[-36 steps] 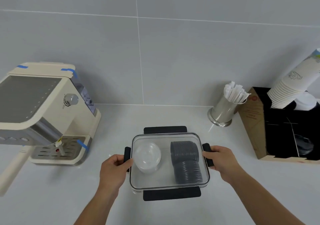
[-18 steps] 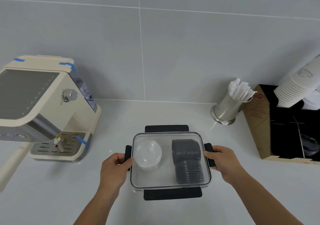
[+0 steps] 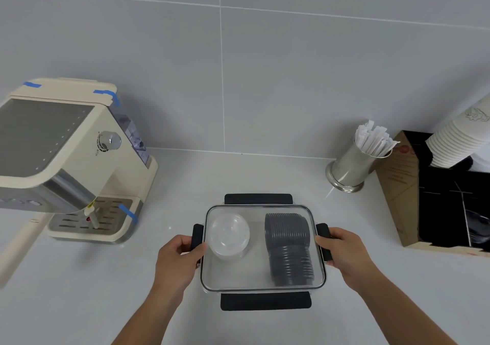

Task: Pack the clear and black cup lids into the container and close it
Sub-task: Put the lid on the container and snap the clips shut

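A: Position of the container (image 3: 262, 278)?

B: On the white counter (image 3: 79, 291), centre of view, directly in front of the person. Clear lid on top, black latch flaps showing on all four sides. The far and near flaps lie out flat.

A: Contents?

B: Seen through the lid: a stack of clear lids (image 3: 228, 234) in the left half, toward the back. A stack of black lids (image 3: 288, 249) lies on its side in the right half, running front to back. The two stacks are apart.

A: Hands?

B: Left hand (image 3: 177, 261) is curled round the left side latch, thumb on top by the lid's edge. Right hand (image 3: 344, 254) grips the right side latch the same way, fingers wrapped over it. Whether either side latch is snapped down, I cannot tell.

A: Surroundings?

B: Cream coffee machine (image 3: 66, 159) with blue tape strips at left. At right, a steel cup of wrapped straws (image 3: 355, 164), just beside a cardboard box (image 3: 395, 188) with a stack of paper cups (image 3: 458, 140).
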Demonstrator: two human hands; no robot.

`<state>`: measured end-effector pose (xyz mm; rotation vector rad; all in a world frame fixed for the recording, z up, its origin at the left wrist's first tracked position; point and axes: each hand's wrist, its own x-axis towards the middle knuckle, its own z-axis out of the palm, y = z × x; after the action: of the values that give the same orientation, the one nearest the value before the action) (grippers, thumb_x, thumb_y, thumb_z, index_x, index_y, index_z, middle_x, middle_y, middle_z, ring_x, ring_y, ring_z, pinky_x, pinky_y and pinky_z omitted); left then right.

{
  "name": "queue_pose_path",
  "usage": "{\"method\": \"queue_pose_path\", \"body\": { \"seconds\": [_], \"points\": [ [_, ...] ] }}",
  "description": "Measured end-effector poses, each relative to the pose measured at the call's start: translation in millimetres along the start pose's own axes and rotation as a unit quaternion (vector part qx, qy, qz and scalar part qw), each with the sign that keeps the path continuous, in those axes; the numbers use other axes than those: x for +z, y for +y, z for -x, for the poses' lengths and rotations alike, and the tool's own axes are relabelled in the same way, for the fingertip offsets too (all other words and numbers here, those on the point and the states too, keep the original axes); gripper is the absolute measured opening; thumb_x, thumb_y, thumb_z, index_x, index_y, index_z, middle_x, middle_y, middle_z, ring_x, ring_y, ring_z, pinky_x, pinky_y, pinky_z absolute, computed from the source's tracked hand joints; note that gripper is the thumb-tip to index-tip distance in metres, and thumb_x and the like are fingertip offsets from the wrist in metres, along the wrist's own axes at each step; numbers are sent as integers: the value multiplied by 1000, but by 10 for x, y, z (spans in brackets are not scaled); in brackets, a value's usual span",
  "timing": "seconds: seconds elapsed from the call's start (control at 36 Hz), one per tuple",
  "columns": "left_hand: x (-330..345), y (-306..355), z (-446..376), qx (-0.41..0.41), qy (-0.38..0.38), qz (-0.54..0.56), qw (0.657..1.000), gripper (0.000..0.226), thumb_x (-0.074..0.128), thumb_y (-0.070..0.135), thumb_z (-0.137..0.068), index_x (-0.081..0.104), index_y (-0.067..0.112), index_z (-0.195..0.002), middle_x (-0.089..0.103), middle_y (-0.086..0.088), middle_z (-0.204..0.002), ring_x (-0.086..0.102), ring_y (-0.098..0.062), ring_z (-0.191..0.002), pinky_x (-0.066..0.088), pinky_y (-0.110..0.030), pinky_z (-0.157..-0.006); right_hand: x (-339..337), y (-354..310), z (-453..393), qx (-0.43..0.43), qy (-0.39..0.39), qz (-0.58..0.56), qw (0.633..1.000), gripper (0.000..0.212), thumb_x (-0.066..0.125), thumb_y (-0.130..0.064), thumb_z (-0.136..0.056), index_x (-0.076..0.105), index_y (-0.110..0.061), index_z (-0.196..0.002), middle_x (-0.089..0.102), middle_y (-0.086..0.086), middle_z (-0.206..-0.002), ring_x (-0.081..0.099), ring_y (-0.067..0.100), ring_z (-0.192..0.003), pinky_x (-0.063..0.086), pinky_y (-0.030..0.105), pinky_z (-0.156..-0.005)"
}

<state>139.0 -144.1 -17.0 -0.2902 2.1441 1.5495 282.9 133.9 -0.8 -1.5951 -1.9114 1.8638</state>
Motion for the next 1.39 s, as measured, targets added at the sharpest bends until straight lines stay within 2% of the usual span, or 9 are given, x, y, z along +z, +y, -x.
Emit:
{"method": "queue_pose_path", "body": {
  "seconds": [0.17, 0.28, 0.56, 0.69, 0.81, 1.0, 1.17, 1.28, 1.39],
  "points": [
    [13, -3, -26, -7, -11, -21, 1000, 12, 74, 12, -84, 66, 13, -93, 71, -11, -90, 67, -32, -85, 59, -42, -81, -10, 15, -52, 13, -13, 7, 1000, 12, 65, -3, -88, 68, -9, -99, 71, 17, -100, 68, 37, -96, 59, 49, -83],
    [5, 25, -36, -19, -28, -26, 999, 16, 75, 14, -84, 64, 15, -96, 71, -10, -94, 68, -31, -88, 58, -45, -85, -37, -3, -81, 25, -33, 3, 999, 15, 64, -1, -90, 67, -8, -102, 70, 16, -96, 67, 31, -87, 58, 43, -75],
    [-39, 58, -48, -59, -49, 32, 997, 17, 73, 5, -84, 64, 8, -98, 71, -18, -94, 66, -32, -83, 58, -43, -85, -97, -87, -144, 27, -59, 56, 996, 17, 67, 2, -86, 65, -2, -103, 67, 24, -106, 66, 38, -97, 59, 48, -83],
    [-37, 57, -84, -60, -43, 23, 997, 34, 75, 8, -84, 55, 12, -110, 70, -17, -97, 66, -33, -86, 58, -43, -81, -66, -92, -103, 12, -54, 88, 995, 17, 66, -3, -89, 63, -9, -105, 68, 19, -102, 69, 33, -89, 61, 46, -78],
    [-29, 68, -97, -34, -34, -17, 999, 39, 77, 12, -82, 49, 19, -109, 67, -12, -97, 65, -32, -88, 55, -41, -81, -14, -77, -44, -18, -22, 92, 995, 16, 65, -5, -89, 62, -16, -99, 69, 16, -97, 69, 29, -81, 61, 37, -66],
    [13, 72, 17, 52, 20, -111, 992, 43, 77, 15, -82, 43, 22, -109, 61, -2, -93, 63, -23, -81, 50, -31, -74, 28, 36, -13, -59, 46, 127, 989, 36, 70, -19, -86, 46, -26, -111, 67, 5, -93, 70, 29, -82, 60, 48, -79],
    [1, 4, 33, 80, 36, -149, 985, 23, 76, 23, -83, 59, 18, -97, 63, 6, -89, 63, -23, -88, 46, -28, -75, 82, 91, 60, -116, 97, 148, 977, 27, 67, -23, -89, 47, -21, -106, 61, 3, -98, 60, 15, -74, 45, 24, -53],
    [-38, -15, 9, 68, 35, -160, 984, 28, 78, 32, -81, 64, 23, -103, 67, 4, -99, 65, -20, -88, 50, -32, -80, 106, 132, 83, -127, 120, 129, 976, 37, 71, -25, -86, 44, -27, -111, 58, 3, -105, 57, 12, -75, 45, 26, -54],
    [-32, 9, 33, 64, 27, -147, 987, 17, 76, 29, -82, 71, 23, -97, 72, 4, -92, 69, -17, -87, 50, -29, -78, 127, 183, 112, -164, 141, 156, 964, 34, 70, -25, -87, 49, -25, -113, 55, 1, -117, 58, 17, -84, 45, 25, -64]
  ]
}}
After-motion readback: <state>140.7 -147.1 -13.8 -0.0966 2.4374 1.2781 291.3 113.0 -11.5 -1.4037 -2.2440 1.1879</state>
